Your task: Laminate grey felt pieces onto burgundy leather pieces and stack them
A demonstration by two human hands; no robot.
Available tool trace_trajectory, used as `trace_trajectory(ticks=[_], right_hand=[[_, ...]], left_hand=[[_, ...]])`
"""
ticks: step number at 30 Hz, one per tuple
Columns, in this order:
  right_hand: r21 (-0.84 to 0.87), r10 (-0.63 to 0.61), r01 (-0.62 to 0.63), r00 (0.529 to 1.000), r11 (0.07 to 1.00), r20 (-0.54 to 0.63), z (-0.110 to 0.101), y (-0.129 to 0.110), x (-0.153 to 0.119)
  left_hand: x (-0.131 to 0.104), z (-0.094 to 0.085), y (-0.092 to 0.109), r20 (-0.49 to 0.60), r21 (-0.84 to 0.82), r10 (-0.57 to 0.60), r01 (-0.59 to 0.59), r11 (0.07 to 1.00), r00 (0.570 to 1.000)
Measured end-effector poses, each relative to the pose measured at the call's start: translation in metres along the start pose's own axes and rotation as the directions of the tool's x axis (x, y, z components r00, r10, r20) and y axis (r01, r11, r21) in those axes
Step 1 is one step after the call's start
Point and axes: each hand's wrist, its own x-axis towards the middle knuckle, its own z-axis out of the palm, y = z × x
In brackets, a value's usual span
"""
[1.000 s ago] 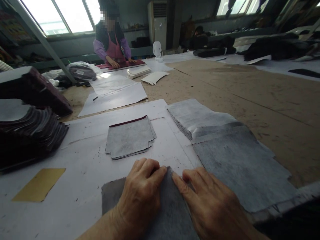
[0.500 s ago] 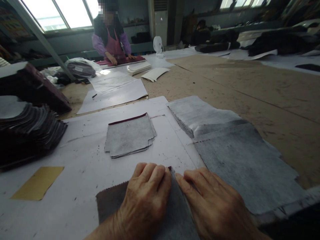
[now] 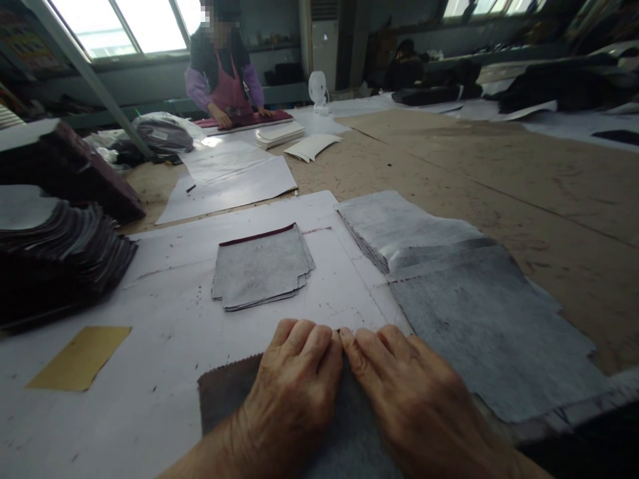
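Workpiece: grey fabric piece [image 3: 352, 436], located on white paper [image 3: 164, 426] at the near side of the counter [image 3: 449, 173], beneath both hands. Left hand [image 3: 294, 386] and right hand [image 3: 419, 392] meet at its far edge, fingers bent down onto it. Undersides are hidden; whether either grip pinches or merely presses cannot be determined. Step in hand, as judged: turning or flattening that edge. The next move appears to call for even pressure and a straight line, comparable to the maroon-edged fabric stack [image 3: 262, 269] beyond.
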Motion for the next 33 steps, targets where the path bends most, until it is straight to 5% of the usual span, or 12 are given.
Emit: trace_trajectory(ticks=[7,11,25,33], right_hand=[[-0.043,-0.053,0.056,0.997,0.998,0.049,-0.001,-0.001,-0.001],[-0.061,-0.08,0.081,0.997,0.995,0.019,0.002,0.0,-0.002],[0.072,-0.197,0.196,0.98,0.978,0.007,-0.002,0.002,0.01],[0.333,-0.031,0.023,0.999,0.943,0.019,0.0,0.025,0.005]], left_hand=[[-0.01,-0.025,-0.012,0.021,0.151,0.091,-0.093,0.984,0.996],[-0.023,-0.037,-0.027,0.047,0.087,0.132,-0.136,0.987,0.99],[-0.032,-0.033,-0.039,0.169,-0.032,0.107,-0.103,0.994,0.98],[-0.032,-0.028,-0.039,0.144,0.006,0.081,-0.083,0.997,0.986]])
